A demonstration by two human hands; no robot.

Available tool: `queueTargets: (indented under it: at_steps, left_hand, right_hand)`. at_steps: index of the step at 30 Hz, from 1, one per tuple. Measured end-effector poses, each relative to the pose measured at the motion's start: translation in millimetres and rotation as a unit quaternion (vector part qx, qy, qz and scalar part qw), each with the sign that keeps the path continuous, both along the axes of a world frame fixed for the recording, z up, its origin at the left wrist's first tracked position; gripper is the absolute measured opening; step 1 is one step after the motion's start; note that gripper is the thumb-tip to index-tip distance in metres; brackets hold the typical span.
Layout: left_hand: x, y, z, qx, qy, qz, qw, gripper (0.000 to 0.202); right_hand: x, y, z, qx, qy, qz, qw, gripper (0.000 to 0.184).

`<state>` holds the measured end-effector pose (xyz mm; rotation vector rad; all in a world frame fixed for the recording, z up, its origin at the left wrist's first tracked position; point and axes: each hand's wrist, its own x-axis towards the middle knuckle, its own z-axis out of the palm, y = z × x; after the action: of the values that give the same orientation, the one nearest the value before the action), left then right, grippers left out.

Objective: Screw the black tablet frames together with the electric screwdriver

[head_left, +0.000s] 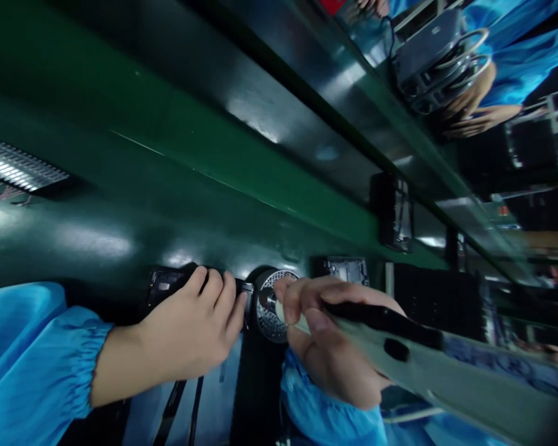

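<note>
My right hand (335,334) grips a pale electric screwdriver (428,365) with a black lever along its side. The screwdriver's front end points at a round metal screw dish (272,313) full of small holes; whether its tip touches the dish cannot be seen. My left hand (195,328) lies over a dark, flat electronic device (160,286) just left of the dish, its fingers curled over the far edge. Below that hand, silvery flat panels (218,396) with black strips show. Much of the device is hidden under my palm.
A green work surface bears a slatted metal box (18,164) with thin wires at left. An open dark housing (346,269) sits behind my right hand. Another dark unit (393,210) lies on the conveyor (279,105). Across it, a co-worker's hands (478,111) are by grey equipment (432,59).
</note>
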<state>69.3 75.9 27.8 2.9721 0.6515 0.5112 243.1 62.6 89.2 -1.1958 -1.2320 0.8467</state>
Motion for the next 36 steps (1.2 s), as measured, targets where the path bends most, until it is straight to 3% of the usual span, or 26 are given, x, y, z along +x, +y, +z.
queueTargets:
  at_steps: [5, 9, 14, 36]
  left_hand:
    - [-1, 1, -0.7, 0.001, -0.003, 0.001, 1.0, 0.043]
    - [-2, 2, -0.6, -0.001, -0.01, 0.006, 1.0, 0.042]
    - [-1, 4, 1.8, -0.007, -0.02, 0.004, 1.0, 0.042]
    - [-1, 5, 3.3, -0.007, -0.02, 0.006, 1.0, 0.041]
  right_hand:
    - [18, -13, 0.5, -0.013, 0.041, -0.021, 0.999, 0.034]
    - [28, -21, -10.6, 0.019, 0.023, -0.02, 0.999, 0.033]
    - [24, -14, -18.8, 0.035, 0.029, -0.006, 0.999, 0.032]
    - [18, -7, -22.1, 0.046, 0.025, -0.033, 0.998, 0.029]
